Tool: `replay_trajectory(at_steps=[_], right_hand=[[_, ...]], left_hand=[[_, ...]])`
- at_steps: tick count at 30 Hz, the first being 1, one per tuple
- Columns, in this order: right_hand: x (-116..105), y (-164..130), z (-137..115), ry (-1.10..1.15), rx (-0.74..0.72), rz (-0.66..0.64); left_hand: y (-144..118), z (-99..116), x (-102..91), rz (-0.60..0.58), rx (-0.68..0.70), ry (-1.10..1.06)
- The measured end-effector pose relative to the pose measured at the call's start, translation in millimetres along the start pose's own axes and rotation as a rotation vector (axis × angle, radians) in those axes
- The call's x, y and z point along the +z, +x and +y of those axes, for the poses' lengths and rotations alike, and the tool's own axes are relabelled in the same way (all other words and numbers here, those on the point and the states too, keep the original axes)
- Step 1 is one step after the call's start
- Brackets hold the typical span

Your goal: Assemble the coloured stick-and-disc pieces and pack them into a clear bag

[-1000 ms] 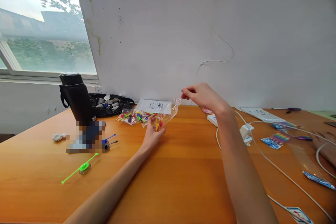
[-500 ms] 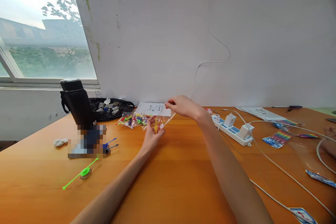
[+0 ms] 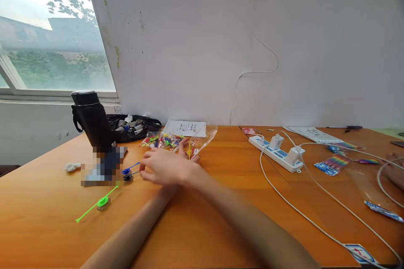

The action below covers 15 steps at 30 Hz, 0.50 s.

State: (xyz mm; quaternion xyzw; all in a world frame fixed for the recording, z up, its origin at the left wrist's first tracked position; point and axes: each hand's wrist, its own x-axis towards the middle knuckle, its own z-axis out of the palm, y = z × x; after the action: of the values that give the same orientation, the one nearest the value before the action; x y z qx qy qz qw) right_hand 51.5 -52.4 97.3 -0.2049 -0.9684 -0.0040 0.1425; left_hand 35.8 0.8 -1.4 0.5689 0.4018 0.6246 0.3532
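My left hand (image 3: 184,150) is closed on a clear plastic bag (image 3: 205,138); a yellow piece (image 3: 189,152) shows by its fingers. My right hand (image 3: 166,166) crosses over my left wrist, slightly blurred, fingers loosely bent and apart, nothing visible in them. Just left of its fingertips are a blue arrow piece (image 3: 126,171) and a dark one under it. Nearer me lies a bright green arrow piece (image 3: 102,201) on a clear suction cup. Bags of colourful plastic parts (image 3: 164,141) lie beyond my hands.
A black bottle (image 3: 91,119) and a black bag of rubbish (image 3: 135,128) stand at the left. Printed paper (image 3: 184,127) lies by the wall. A white power strip (image 3: 274,153) with cables and rainbow-coloured packets (image 3: 333,164) are on the right. Another person's hand (image 3: 394,170) shows at the right edge.
My right hand has left the bag's upper right corner and swung left and nearer, across my left wrist. My left hand stays on the bag.
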Motion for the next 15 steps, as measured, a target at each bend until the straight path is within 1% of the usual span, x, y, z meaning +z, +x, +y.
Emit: replay_trajectory(at_steps=[2,3,4,6,8,10,15], right_hand=[[30,9,-4,-0.006,-0.045,-0.092],[41,12,-5,0.001,-0.036,-0.114],[51,14,-5,0.021,-0.04,-0.13],[63,16,-5,0.058,-0.052,-0.134],[68,17,-3,0.056,-0.041,-0.103],[71,18,-2,0.023,-0.019,-0.072],[75,19,1,-0.041,-0.002,-0.093]], left_hand=[[-1,-2,-0.4,-0.034,-0.027,0.005],[-2,-2,-0.4,-0.06,-0.034,0.002],[-4,-2,-0.1,-0.084,-0.039,-0.006],[-7,-2,1.0,-0.124,-0.039,-0.028],[-9,-2,2.1,-0.147,-0.04,-0.042],[-10,-3,2.7,-0.14,-0.032,-0.039],[-7,-7,2.0,-0.094,0.017,0.015]])
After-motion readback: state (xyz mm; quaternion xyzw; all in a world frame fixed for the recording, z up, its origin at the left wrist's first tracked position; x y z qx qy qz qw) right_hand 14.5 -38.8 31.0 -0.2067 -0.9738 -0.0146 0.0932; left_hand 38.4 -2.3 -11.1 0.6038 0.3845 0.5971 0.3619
